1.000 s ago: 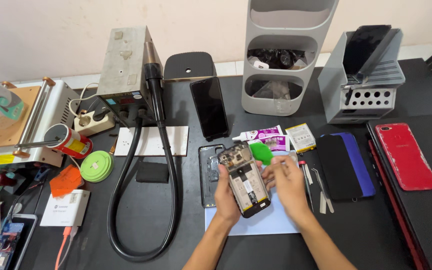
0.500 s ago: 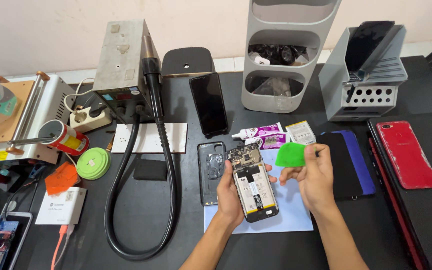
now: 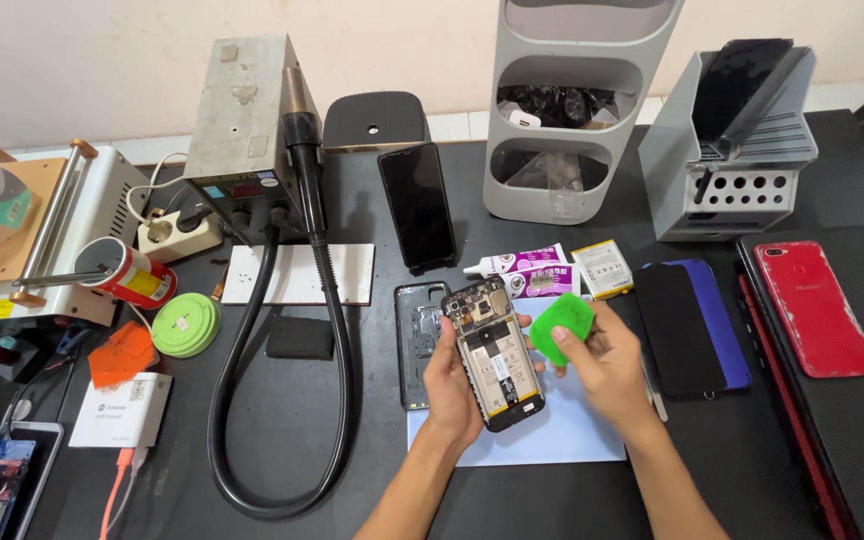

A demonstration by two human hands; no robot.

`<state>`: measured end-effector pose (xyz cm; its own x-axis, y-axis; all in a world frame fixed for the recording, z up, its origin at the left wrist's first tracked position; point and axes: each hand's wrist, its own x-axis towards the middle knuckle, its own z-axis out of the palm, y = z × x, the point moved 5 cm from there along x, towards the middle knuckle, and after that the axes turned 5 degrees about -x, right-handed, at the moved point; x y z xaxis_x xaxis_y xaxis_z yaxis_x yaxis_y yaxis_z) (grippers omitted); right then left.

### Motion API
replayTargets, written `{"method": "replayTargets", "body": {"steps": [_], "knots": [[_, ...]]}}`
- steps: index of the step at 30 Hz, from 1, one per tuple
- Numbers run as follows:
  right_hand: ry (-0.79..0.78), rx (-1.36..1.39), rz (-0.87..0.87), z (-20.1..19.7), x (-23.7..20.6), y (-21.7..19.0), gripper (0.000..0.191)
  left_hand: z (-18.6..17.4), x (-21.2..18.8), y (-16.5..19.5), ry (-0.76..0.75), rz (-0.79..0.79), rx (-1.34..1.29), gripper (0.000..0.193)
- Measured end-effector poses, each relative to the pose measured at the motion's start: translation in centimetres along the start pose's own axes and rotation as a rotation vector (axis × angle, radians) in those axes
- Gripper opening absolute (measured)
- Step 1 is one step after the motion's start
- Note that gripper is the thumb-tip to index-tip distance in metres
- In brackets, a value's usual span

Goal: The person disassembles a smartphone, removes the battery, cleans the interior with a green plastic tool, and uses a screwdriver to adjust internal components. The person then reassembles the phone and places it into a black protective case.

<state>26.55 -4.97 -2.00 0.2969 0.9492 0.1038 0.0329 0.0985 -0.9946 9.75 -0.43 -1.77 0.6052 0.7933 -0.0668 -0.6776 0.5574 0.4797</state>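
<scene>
left hand (image 3: 455,385) grips an opened smartphone (image 3: 497,352), back cover off, internals facing up; it is held just above a pale blue sheet (image 3: 572,430) on the black worktop (image 3: 372,460). fingers wrap the long edges, thumb on the near left side. right hand (image 3: 607,365) is closed on a flat green plastic pry tool (image 3: 562,327), pinched between thumb and fingers, close beside the phone's upper right edge but apparently not touching it. phone's long axis runs away from the person, tilted slightly left at the far end; camera end far, bottom end near. judgement: light, stiff, slim body, but fragile with the board and battery exposed, and a bare frame could twist; best held by the side rails as now, keeping off the battery and ribbon connectors. the pry tool looks thin, light and a little springy. a dark back cover (image 3: 418,340) lies just left of the phone on the worktop; glue tubes (image 3: 522,265) lie just beyond.
</scene>
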Motion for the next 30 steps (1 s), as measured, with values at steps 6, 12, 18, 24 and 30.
{"method": "replayTargets", "body": {"steps": [6,12,18,24,30], "knots": [[0.002,-0.159,0.007,1.1,-0.3,0.0,0.022,-0.3,0.2,0.0,0.036,0.012,0.002,0.074],[-0.017,-0.235,-0.091,1.0,-0.5,-0.1,0.018,-0.3,0.1,-0.1,0.063,0.031,0.013,0.071],[0.005,-0.321,-0.141,1.2,-0.3,-1.2,0.016,-0.8,0.2,-0.8,0.08,0.031,0.04,0.075],[0.042,-0.569,-0.262,2.1,-0.7,-3.1,0.015,-1.6,0.3,-2.0,0.082,0.032,0.084,0.078],[0.046,-0.647,-0.18,2.3,-0.7,-3.3,0.017,-2.7,0.4,-2.7,0.116,0.061,0.095,0.08]]}}
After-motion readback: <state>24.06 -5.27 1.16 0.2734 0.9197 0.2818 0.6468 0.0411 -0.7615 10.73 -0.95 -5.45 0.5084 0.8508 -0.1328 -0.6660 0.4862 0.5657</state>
